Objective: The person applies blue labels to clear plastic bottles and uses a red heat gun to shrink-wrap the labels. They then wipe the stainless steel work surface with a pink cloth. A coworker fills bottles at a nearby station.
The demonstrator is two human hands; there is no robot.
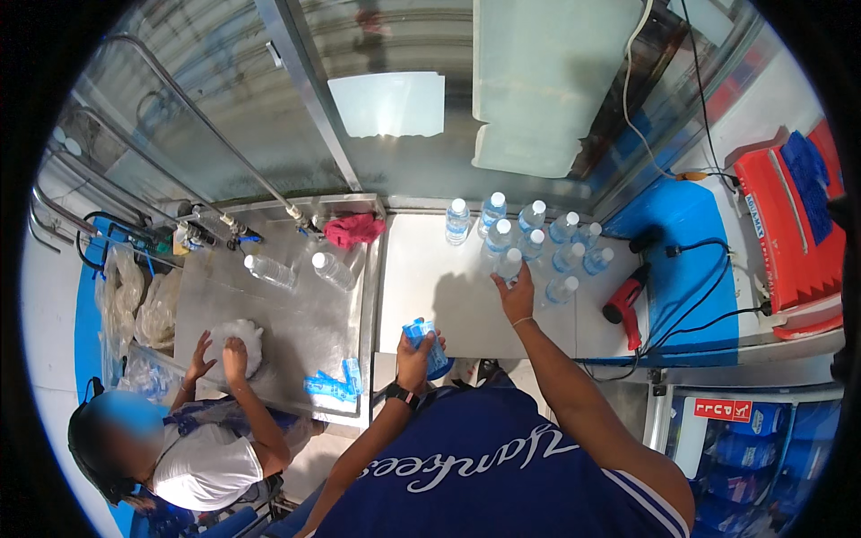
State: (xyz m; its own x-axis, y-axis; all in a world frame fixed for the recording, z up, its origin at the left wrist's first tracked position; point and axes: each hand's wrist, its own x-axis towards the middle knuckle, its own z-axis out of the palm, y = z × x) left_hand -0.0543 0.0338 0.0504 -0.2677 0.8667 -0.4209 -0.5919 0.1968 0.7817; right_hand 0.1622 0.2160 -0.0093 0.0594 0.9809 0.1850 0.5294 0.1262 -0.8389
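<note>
My left hand (418, 356), near the front edge of the white counter (417, 282), grips a bundle of blue-and-white plastic bottle labels (422, 331). With arm stretched forward, my right hand (516, 296) has its fingers around a small clear plastic water bottle (511, 262) with a white cap. That bottle stands at the near side of a group of several capped, labelled bottles (568, 257). One labelled bottle (457, 222) is a little apart, at the group's left. My right fingers partly cover the lower part of the gripped bottle.
A red heat gun (627, 302) lies right of the bottles, its cord by the wall. Left is a steel sink table (303, 323) with two clear bottles (334, 271), a red cloth (354, 230) and more labels (333, 387). A seated co-worker (208, 457) handles white material (250, 343) there.
</note>
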